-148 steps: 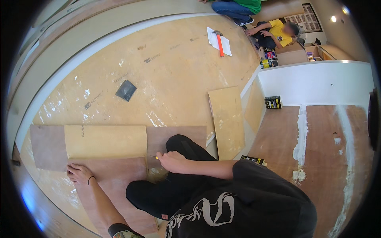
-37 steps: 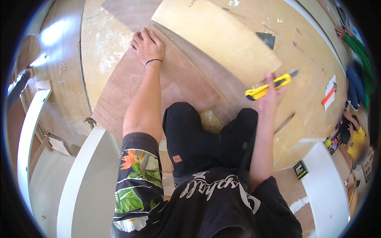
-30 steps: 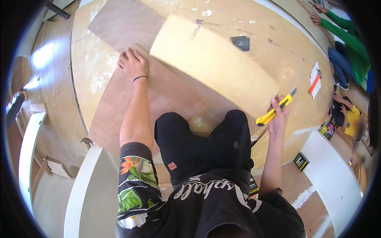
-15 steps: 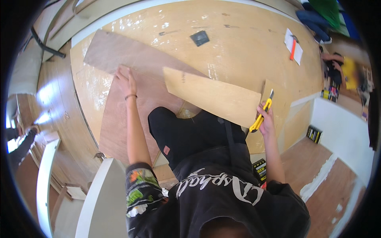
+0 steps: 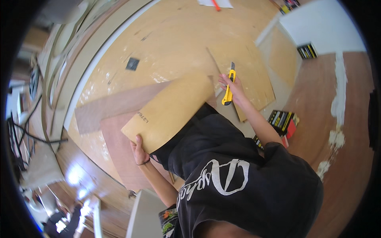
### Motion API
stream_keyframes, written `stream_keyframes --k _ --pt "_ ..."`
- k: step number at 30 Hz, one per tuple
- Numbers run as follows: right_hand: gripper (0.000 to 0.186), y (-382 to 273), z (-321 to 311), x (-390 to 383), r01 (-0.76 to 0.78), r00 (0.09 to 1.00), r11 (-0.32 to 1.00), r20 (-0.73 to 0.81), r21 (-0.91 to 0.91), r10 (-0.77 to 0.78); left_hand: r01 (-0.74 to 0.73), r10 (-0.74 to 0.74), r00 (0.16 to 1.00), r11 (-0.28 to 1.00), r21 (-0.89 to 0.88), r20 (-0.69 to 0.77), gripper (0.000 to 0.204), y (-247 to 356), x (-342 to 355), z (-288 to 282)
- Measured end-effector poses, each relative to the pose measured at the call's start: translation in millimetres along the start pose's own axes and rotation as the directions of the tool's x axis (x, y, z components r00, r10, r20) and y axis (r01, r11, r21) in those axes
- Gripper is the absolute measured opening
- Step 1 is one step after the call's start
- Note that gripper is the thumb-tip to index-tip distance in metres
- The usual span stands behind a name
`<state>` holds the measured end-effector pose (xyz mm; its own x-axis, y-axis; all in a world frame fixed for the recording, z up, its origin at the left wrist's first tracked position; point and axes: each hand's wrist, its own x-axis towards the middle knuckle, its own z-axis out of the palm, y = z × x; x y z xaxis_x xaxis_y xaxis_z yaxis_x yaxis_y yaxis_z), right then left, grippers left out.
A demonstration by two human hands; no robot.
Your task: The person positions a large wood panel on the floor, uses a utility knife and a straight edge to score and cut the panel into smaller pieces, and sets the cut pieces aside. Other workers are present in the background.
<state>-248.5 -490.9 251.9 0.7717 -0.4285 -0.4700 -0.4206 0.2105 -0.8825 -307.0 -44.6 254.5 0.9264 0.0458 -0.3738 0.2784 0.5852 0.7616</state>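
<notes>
The tan panel point(image 5: 168, 111) is gripped at its left end by the left hand point(image 5: 140, 153), thumb on top, other fingers hidden beneath. The right hand point(image 5: 235, 88), forearm extended forward, holds the yellow knife point(image 5: 229, 89), blade pointing away from the body.
</notes>
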Motion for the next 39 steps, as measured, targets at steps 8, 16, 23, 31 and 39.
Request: stream_keyframes --k 8,16,23,31,39 --pt "0.035 10.2 -14.0 -110.7 -0.184 0.983 0.888 0.053 0.421 0.178 -0.042 0.034 0.982 0.998 0.038 0.188 0.038 -49.2 1.8 160.1" --pt "0.028 17.0 -130.4 -90.6 0.231 0.93 0.734 -0.367 0.638 0.027 0.05 -0.331 0.807 0.864 0.501 0.49 0.046 -175.2 -57.0 273.0" --pt "0.035 123.2 -286.0 -50.8 0.339 0.725 0.879 -0.688 0.336 -0.017 0.094 -0.664 0.539 0.659 0.746 0.518 0.047 -170.6 -50.8 235.0" --pt "0.035 215.5 -349.8 0.6 0.265 0.644 0.887 -0.754 0.377 0.128 0.325 -0.439 0.889 0.804 0.497 0.129 0.046 -105.7 -20.2 156.0" --pt "0.022 315.7 -345.1 -25.0 -0.168 0.589 0.954 -0.751 0.248 0.298 0.252 -0.194 0.967 0.824 0.508 -0.165 0.041 -62.9 -37.9 52.6"
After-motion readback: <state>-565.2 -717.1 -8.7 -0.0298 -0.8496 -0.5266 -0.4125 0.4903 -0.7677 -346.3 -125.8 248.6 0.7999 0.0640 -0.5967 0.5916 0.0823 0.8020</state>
